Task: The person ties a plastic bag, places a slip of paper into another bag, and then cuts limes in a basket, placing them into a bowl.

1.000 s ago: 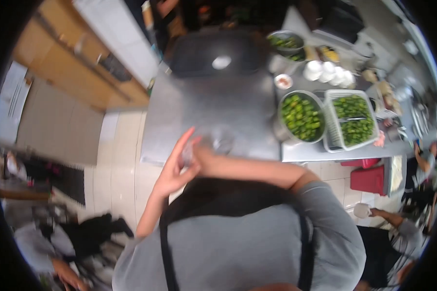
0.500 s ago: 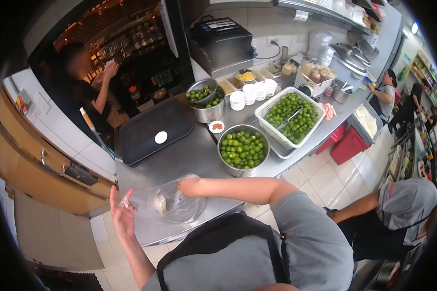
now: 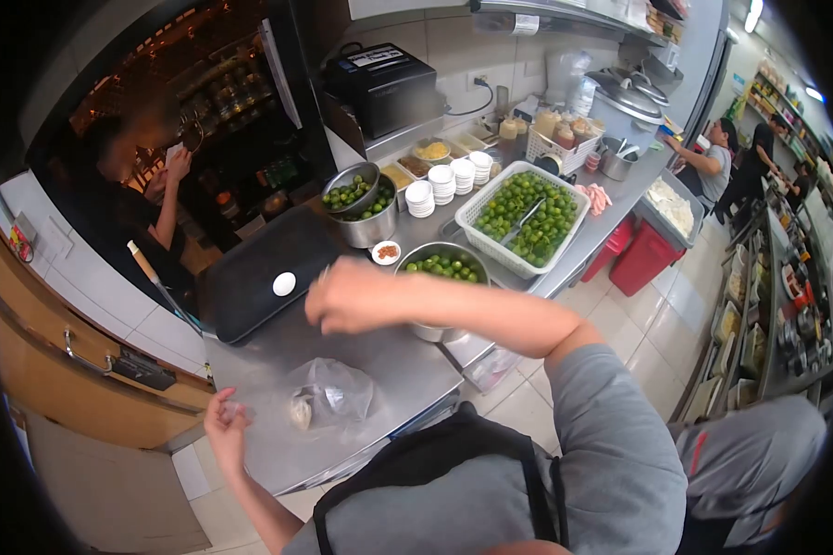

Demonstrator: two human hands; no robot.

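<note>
My left hand [image 3: 227,427] is at the counter's left edge, its fingers curled on thin clear plastic that appears to be the bag's edge. The clear plastic bag [image 3: 347,388] lies on the steel counter [image 3: 278,453], with a pale lump [image 3: 301,410] inside. My right hand [image 3: 356,298] is raised above the counter beyond the bag, apart from it. It is motion-blurred with fingers bent down; whether it holds anything is hidden. Just past it stands a steel bowl of green limes [image 3: 449,265], partly covered by my forearm.
A black tray [image 3: 250,268] carries a white round item [image 3: 284,284]. Beyond are stacked white cups [image 3: 420,198], a white basket of limes [image 3: 528,217] and a steel pot [image 3: 370,227]. A person [image 3: 162,199] stands behind the opening; a co-worker's grey sleeve [image 3: 750,453] is at right.
My right hand has let go of the bag and moved up and away over the counter. My left hand's fingers have curled in. The bag has settled lower, and the view has shifted.
</note>
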